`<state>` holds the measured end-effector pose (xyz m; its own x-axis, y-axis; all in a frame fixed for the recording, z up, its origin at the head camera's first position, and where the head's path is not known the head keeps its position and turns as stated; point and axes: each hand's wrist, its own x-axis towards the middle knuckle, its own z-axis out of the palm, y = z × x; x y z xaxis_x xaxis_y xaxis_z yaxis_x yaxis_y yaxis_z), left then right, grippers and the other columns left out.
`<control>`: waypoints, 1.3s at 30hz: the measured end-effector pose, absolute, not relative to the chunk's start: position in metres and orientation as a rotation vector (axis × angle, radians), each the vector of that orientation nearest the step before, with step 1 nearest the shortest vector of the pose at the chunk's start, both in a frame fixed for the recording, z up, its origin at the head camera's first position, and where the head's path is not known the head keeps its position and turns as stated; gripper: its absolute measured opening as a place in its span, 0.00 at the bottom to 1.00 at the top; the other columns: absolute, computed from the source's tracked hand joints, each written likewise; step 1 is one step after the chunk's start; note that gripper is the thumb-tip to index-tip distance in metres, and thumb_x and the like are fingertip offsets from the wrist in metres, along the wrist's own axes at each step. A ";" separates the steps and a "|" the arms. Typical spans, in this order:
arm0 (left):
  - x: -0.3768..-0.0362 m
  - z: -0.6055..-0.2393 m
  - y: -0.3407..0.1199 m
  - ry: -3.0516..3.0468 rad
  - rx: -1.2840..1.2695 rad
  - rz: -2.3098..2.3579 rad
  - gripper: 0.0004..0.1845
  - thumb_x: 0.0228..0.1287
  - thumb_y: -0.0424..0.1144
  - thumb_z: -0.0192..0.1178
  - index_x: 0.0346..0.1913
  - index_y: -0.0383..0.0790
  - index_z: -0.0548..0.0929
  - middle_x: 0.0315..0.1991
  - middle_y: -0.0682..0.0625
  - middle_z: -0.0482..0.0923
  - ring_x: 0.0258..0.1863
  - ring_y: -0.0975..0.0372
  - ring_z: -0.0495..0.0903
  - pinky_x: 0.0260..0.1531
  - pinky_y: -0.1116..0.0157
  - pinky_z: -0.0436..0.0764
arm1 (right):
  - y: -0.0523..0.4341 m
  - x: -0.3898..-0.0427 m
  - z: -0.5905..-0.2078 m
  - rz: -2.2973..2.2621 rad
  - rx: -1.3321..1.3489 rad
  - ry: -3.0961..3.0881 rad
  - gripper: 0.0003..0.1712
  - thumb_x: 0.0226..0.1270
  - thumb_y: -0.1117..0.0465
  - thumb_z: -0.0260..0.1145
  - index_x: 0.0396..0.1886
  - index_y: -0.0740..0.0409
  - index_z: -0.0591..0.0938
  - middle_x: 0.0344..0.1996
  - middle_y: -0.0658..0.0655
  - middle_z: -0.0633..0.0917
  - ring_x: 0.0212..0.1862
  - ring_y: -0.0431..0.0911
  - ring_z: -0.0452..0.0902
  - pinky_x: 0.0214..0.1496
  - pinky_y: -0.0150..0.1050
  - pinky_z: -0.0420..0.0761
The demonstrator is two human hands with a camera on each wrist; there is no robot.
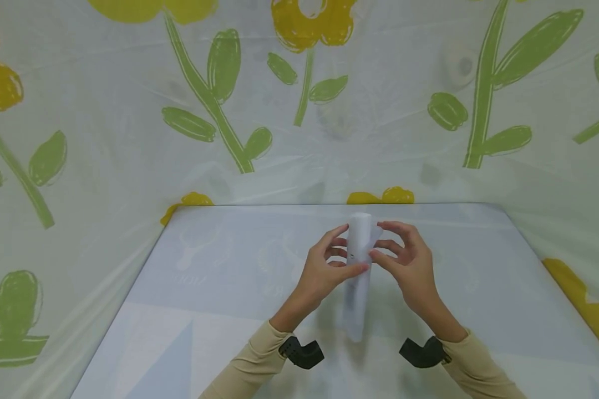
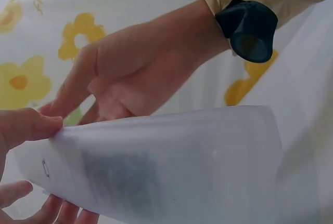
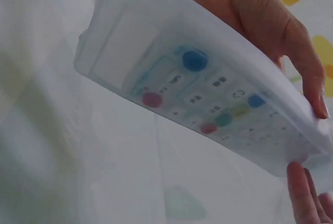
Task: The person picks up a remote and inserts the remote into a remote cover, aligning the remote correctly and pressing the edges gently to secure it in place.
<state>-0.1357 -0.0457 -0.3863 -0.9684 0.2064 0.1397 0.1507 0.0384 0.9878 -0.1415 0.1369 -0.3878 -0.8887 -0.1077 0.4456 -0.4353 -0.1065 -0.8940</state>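
Observation:
A white remote control [image 3: 195, 99] with coloured buttons sits inside a translucent soft cover [image 2: 229, 156], raised above the table and upright in the head view. My left hand [image 1: 328, 266] grips it from the left, thumb across the near side and the other fingers behind. From the right, my right hand [image 1: 411, 260] pinches the cover's upper edge between thumb and fingers; a thin flap of the cover stands out there. The buttons show through the cover in the right wrist view, while the left wrist view shows the other side, with a dark blurred patch.
Beneath the hands lies a table [image 1: 219, 293] with a pale blue and white covering. A white cloth [image 1: 379, 138] printed with yellow flowers and green leaves hangs behind and around the table. Black wrist cameras [image 1: 303, 353] are strapped over both beige sleeves.

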 end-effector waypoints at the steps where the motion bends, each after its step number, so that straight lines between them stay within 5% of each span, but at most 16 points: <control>1: -0.136 -0.386 -0.046 2.214 0.392 2.131 0.38 0.53 0.36 0.70 0.68 0.50 0.67 0.50 0.48 0.74 0.46 0.56 0.76 0.45 0.62 0.80 | 0.137 -0.142 -0.389 2.129 0.601 -1.928 0.29 0.59 0.78 0.63 0.60 0.69 0.67 0.55 0.60 0.73 0.45 0.46 0.80 0.44 0.37 0.82; 11: -0.135 -0.388 -0.047 2.009 0.452 2.240 0.32 0.58 0.34 0.66 0.65 0.49 0.70 0.52 0.45 0.76 0.48 0.54 0.79 0.44 0.59 0.81 | 0.138 -0.144 -0.405 2.390 0.445 -2.091 0.24 0.72 0.63 0.54 0.65 0.52 0.62 0.57 0.53 0.72 0.49 0.43 0.77 0.42 0.39 0.83; 28: -0.129 -0.396 -0.059 2.005 0.494 2.367 0.21 0.62 0.30 0.60 0.60 0.38 0.75 0.46 0.41 0.73 0.45 0.54 0.77 0.39 0.58 0.83 | 0.132 -0.142 -0.409 2.335 0.347 -2.105 0.28 0.67 0.65 0.61 0.64 0.55 0.62 0.51 0.57 0.74 0.44 0.44 0.81 0.38 0.39 0.84; 39: -0.123 -0.407 -0.064 2.024 0.409 2.556 0.11 0.58 0.30 0.65 0.43 0.28 0.82 0.40 0.40 0.80 0.39 0.55 0.80 0.35 0.57 0.84 | 0.124 -0.135 -0.407 2.277 0.498 -2.075 0.27 0.66 0.69 0.61 0.63 0.57 0.66 0.53 0.57 0.76 0.45 0.49 0.81 0.37 0.40 0.84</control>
